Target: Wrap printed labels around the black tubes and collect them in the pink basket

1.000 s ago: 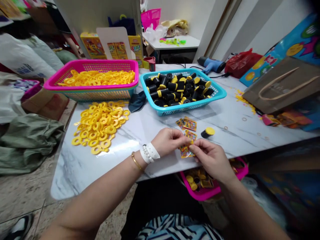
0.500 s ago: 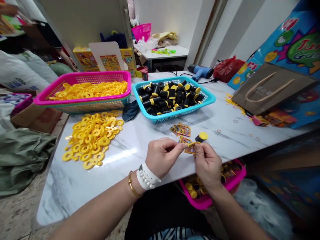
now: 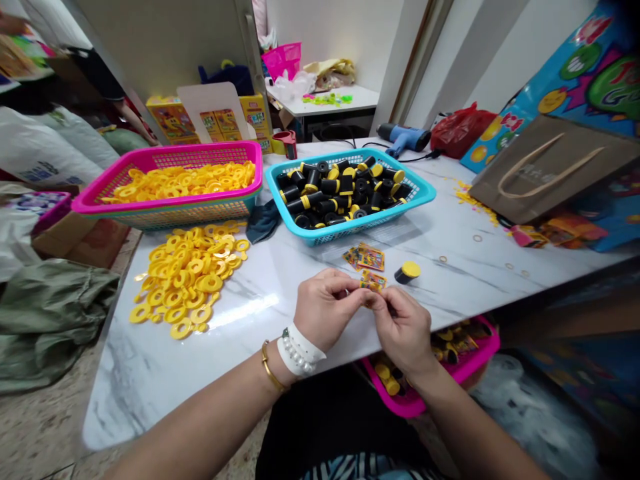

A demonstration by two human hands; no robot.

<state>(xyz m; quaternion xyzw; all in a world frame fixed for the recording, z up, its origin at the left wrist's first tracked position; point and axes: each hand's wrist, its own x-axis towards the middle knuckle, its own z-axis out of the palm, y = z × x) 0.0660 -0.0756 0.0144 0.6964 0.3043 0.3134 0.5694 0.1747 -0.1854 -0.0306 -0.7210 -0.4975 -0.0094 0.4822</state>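
Observation:
My left hand [image 3: 325, 310] and my right hand [image 3: 406, 327] meet over the front of the table, fingertips pinched together. Between them is a small printed label, now folded or turned and mostly hidden by the fingers. Just beyond the fingertips lies another printed label [image 3: 373, 279], with a few more orange and purple labels [image 3: 371, 258] behind it. A black cylinder with a yellow cap [image 3: 407, 271] stands slightly tilted-looking to the right of these, apart from both hands.
A turquoise basket [image 3: 345, 233] holds many black-and-yellow cylinders. Left of it sits a pink basket [image 3: 117, 206] of yellow rings, with a loose ring pile [image 3: 193, 277] before it. A pink basket [image 3: 423, 405] is below the table edge. A blue heat gun [image 3: 404, 137] and paper bag [image 3: 540, 173] are behind.
My right hand has moved left, closer to my left hand. The held label, partly visible before, is now almost covered by the fingers. The view has shifted slightly.

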